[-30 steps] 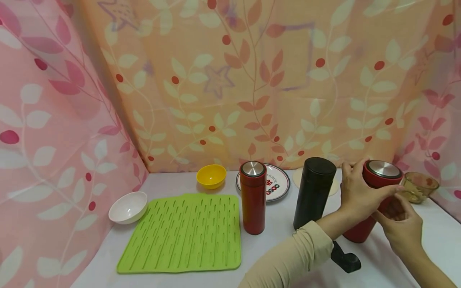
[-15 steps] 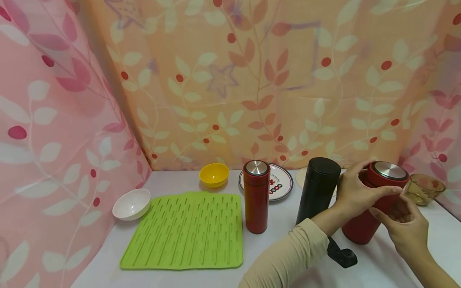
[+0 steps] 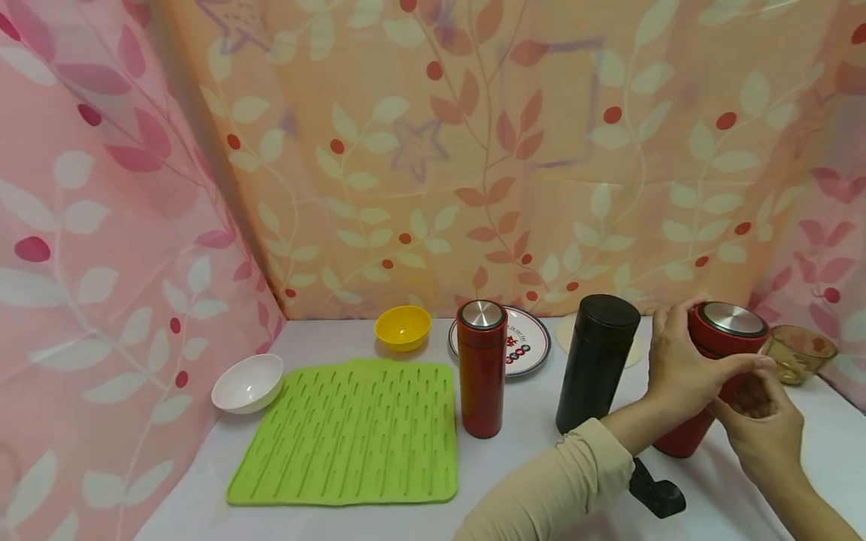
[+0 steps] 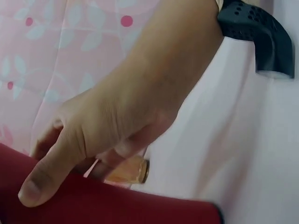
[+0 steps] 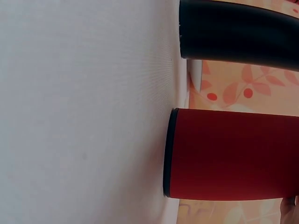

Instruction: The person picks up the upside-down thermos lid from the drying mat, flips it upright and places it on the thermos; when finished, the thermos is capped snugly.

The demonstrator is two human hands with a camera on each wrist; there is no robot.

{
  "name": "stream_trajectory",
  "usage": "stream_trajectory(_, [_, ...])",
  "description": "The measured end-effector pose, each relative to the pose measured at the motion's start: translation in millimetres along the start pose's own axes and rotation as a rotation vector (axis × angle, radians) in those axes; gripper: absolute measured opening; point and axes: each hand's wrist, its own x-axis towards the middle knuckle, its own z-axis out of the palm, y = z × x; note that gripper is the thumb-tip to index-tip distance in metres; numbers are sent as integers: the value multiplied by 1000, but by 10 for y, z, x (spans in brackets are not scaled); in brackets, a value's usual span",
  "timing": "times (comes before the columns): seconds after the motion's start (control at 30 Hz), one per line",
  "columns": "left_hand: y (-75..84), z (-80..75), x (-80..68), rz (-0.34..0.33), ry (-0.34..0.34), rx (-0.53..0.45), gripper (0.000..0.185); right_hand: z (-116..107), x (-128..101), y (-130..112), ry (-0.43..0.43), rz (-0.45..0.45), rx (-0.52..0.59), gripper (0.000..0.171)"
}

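Observation:
A wide red flask (image 3: 683, 439) with a steel-topped cap (image 3: 731, 319) stands at the right of the white table (image 3: 528, 451). My left hand (image 3: 704, 368) grips the cap, fingers behind it and thumb across the front. My right hand (image 3: 761, 417) holds the flask's body lower down on the right side. In the left wrist view the left hand (image 4: 107, 126) lays its thumb on the red flask (image 4: 117, 205). The right wrist view has the red flask (image 5: 229, 154) standing on the table (image 5: 84, 112); only a fingertip of the right hand (image 5: 289, 210) shows.
A black flask (image 3: 595, 361) stands just left of the held one, a slim red flask (image 3: 481, 368) further left. A green mat (image 3: 345, 432), white bowl (image 3: 247, 383), yellow bowl (image 3: 402, 328), plate (image 3: 524, 342) and amber glass bowl (image 3: 801, 353) lie around. Curtains close three sides.
Both hands have stayed on the wide red flask. The left hand's fingers have shifted slightly round the cap. The head view has moved a little.

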Motion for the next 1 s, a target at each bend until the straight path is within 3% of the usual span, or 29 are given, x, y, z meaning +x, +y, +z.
stream_trajectory(0.1, [-2,21,-4,-33,46,9,79,29,-2,4,23,10,32,62])
stream_trajectory(0.23, [-6,21,-5,-102,76,-55,76,10,-2,10,20,16,5,62])
stream_trajectory(0.37, [-26,1,-2,-105,72,-95,69,-30,11,62,11,-6,-137,63])
stream_trajectory(0.5, [-59,-25,10,-66,39,-98,64,-25,18,57,19,-18,-271,64])
stream_trajectory(0.73, [-97,-75,53,-17,-67,-191,61,-18,8,-21,-7,-18,-216,65])
stream_trajectory(1.0, [-124,-114,84,-86,-188,-276,58,-33,15,-20,-43,-16,-230,65])
